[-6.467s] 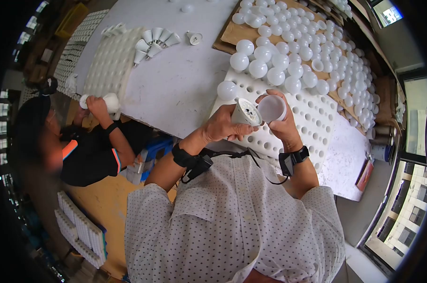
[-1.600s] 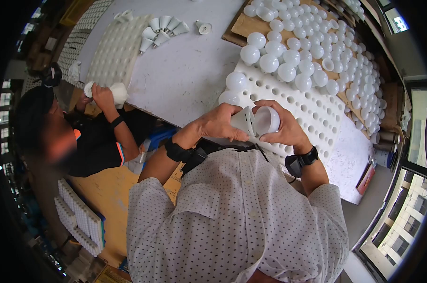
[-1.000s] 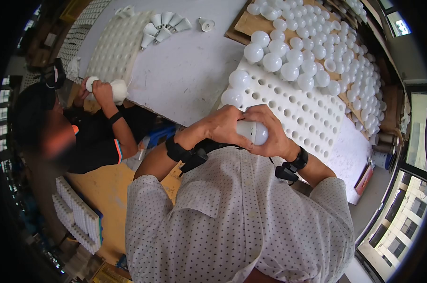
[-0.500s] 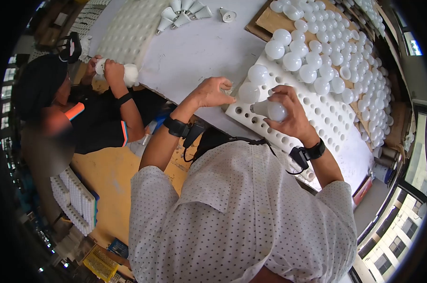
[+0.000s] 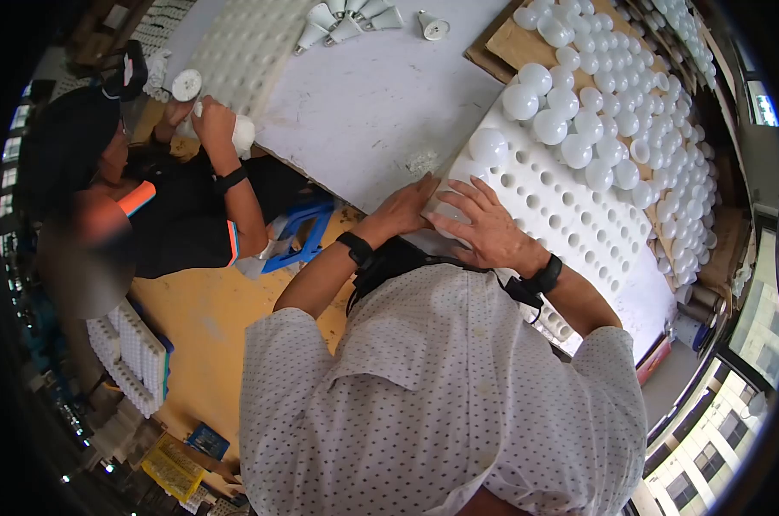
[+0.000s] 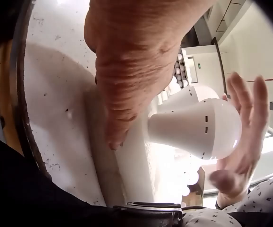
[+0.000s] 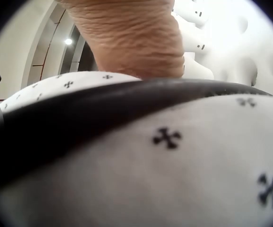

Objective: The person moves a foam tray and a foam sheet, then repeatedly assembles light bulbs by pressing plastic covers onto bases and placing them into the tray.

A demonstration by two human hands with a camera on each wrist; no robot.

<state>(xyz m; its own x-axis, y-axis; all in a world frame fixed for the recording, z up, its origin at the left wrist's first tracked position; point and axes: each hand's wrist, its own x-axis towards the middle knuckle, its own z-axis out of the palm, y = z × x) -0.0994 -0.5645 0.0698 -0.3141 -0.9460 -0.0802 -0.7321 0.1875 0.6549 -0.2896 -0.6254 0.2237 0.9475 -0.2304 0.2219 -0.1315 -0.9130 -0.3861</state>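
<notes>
A white foam board [image 5: 520,170] with rows of holes lies before me. My left hand [image 5: 402,209] is at its near left corner, the fingers close against the board's side in the left wrist view. My right hand [image 5: 493,232] spreads its fingers loosely over the board's near end. In the left wrist view, an assembled light bulb [image 6: 181,130] with a white cone body and frosted dome stands in the board, the right hand's fingers [image 6: 259,101] just beyond its dome. A second bulb [image 6: 205,92] is partly hidden behind it.
Many frosted domes [image 5: 548,126] crowd the cardboard [image 5: 510,39] at the right. Several bulb bodies [image 5: 346,30] lie fanned out at the back, one more body [image 5: 433,26] apart. At the left another person [image 5: 222,189] holds a bulb body [image 5: 186,84] beside a second foam board [image 5: 248,56].
The hands brought the bulb body and dome together. The left hand let go, and the right carried the bulb to the board and released it. The left hand has moved to the board's corner.
</notes>
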